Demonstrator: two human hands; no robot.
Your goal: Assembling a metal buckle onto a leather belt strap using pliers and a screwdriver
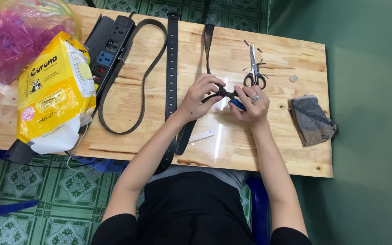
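Observation:
My left hand (199, 96) pinches the end of a black belt strap (208, 45) that runs from the table's far edge down under my hands. My right hand (252, 105), with a ring on one finger, grips a small blue-handled tool (237, 104) pressed against the same strap end. Both hands meet above the middle of the wooden table (232, 145). Two more black belts lie to the left: a straight one with holes (172, 63) and a looped one (128, 90).
Scissors (254, 72) lie just beyond my right hand, with small black scraps around them. A folded grey cloth (311, 120) sits at the right. A black power strip (107, 45), a yellow and white packet (53, 95) and a pink plastic bag (14, 38) crowd the left. A small white ruler (201, 136) lies near me.

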